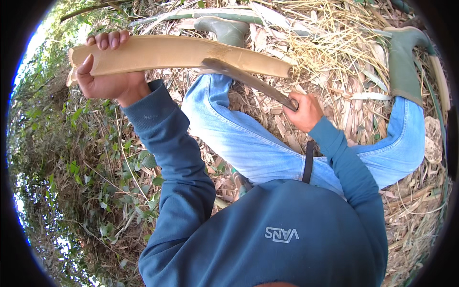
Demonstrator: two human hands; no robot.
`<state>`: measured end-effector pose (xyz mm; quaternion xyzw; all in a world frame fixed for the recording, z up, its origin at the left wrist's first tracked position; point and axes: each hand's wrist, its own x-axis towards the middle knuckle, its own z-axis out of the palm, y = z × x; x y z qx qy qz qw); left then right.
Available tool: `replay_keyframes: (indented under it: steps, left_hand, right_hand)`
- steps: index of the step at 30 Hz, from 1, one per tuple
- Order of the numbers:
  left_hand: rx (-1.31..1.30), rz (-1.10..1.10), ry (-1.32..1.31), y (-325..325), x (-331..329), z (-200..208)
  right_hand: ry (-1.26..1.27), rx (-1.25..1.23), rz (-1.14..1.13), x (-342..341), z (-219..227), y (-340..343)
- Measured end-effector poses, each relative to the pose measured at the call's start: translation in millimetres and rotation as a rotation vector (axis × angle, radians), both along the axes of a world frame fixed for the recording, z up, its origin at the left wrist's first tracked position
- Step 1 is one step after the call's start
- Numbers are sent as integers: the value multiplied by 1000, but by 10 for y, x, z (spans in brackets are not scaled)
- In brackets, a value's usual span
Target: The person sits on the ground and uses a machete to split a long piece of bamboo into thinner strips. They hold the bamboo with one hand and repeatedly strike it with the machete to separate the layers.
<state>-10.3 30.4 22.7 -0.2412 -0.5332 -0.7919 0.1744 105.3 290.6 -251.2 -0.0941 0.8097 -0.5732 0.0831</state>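
A long, pale split bamboo piece (158,50) lies slantwise across the upper left, its inner hollow side toward me and a rough node in its right half. My left hand (112,85) grips it near its far left end, thumb on the near face and fingers over the upper edge. The left end looks doubled; whether a second strip lies behind, I cannot tell. In my right hand (307,113) is a dark, long-bladed knife (260,85), held at its lower right end. Its blade reaches up-left and overlaps the bamboo's lower edge near the middle.
My legs in blue jeans (244,136) are spread, with green rubber boots (406,62) on the feet. Dry leaves and yellow straw-like shavings (330,48) cover the ground. A green bamboo pole (224,14) lies beyond. Leafy undergrowth (110,191) fills the left side.
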Motion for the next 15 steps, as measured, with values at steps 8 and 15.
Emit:
replay_keyframes:
  steps: [8,15]
  left_hand:
    - [37,-20,-61,-114,1,-141]
    - [25,-74,-94,-184,6,-149]
  right_hand:
    - [129,-81,-8,327,-107,-19]
    - [157,-130,40,519,216,33]
